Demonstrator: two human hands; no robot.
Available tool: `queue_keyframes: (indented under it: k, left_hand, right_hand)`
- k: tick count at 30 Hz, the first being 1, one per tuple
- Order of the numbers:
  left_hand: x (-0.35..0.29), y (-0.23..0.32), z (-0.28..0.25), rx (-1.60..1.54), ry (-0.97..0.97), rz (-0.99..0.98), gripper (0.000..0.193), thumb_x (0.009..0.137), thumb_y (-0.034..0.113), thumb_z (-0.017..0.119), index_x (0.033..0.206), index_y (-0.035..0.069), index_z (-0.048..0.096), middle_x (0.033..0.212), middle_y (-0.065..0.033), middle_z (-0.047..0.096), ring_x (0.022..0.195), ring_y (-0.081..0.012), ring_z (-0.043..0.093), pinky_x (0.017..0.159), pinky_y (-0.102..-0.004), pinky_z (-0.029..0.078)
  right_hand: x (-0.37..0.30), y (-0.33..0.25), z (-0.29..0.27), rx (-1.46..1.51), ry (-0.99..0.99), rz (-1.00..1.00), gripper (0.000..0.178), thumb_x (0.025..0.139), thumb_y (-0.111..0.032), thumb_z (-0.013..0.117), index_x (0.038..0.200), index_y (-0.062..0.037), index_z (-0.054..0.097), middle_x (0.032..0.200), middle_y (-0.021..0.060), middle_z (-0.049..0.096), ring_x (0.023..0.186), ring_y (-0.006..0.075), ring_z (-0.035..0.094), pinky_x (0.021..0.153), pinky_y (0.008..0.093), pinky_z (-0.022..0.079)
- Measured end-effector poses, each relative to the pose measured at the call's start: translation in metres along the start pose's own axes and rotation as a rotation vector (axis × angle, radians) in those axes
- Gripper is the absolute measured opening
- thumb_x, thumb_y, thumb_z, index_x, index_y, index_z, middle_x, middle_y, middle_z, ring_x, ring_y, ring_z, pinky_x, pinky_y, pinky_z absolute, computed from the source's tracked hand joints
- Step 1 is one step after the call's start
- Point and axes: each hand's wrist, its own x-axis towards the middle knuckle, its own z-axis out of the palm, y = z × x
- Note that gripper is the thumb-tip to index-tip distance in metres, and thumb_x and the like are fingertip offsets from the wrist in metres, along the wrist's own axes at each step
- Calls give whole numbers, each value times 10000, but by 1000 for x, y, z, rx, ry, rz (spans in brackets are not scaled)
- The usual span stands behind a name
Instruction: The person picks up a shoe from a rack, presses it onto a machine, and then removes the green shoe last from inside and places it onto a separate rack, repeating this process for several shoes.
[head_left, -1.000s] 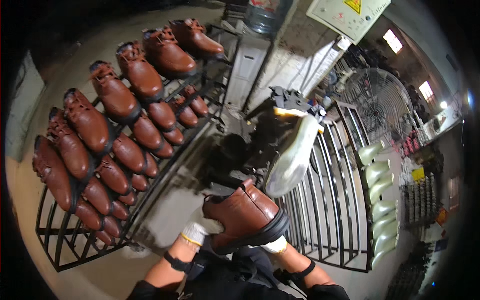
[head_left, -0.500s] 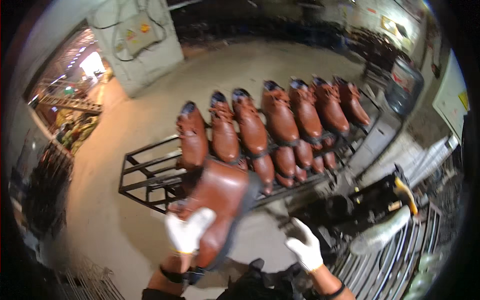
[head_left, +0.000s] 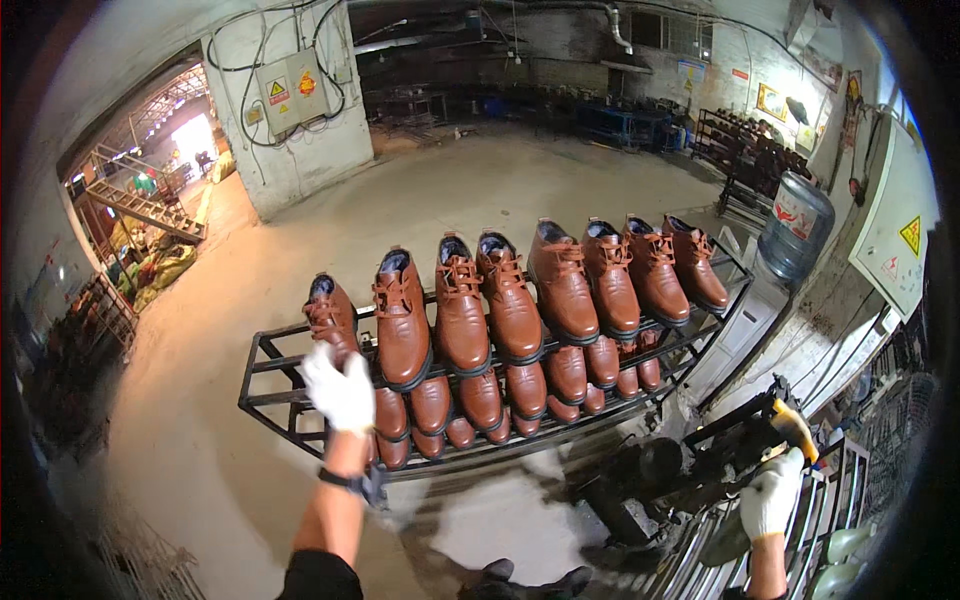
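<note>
Head view: left hand (head_left: 342, 388), spread, apparently empty, overlaps the leftmost top shoe (head_left: 328, 318), aligned near-to-far; whether the right hand (head_left: 770, 495) grips, I cannot tell.

A shoe-factory workshop: brown lace-up shoes (head_left: 512, 315) line a metal rack (head_left: 247, 372) by the left hand (head_left: 340, 388); pale shoe lasts (head_left: 849, 543) lie right of the right hand (head_left: 771, 494).

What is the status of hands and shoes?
Left hand over leftmost shoe, partly hiding it. Right hand beside yellow part, grip unclear. Other shoes on rack.
</note>
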Motion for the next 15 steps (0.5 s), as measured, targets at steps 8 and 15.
queue_keyframes:
  k: [8, 15]
  left_hand:
    - [-326, 256, 3, -1023, -1806, -88, 530, 872, 171, 897, 1339, 33, 688, 1151, -83, 743, 1081, -195, 721, 971, -361, 595]
    - [-468, 488, -31, -1310, -2375, -671, 603, 938, 56, 733, 1504, -20, 537, 1359, -187, 695, 1212, -291, 695, 1030, -415, 581]
  right_hand:
    - [48, 38, -52, 85, -505, 514, 532, 724, -314, 831, 1174, -77, 678, 1130, 206, 715, 1030, 373, 700, 910, 452, 570]
    - [-99, 113, -90, 1161, 636, 937, 860, 824, -193, 813, 1583, -33, 442, 1426, 102, 624, 1282, 236, 601, 1133, 372, 472]
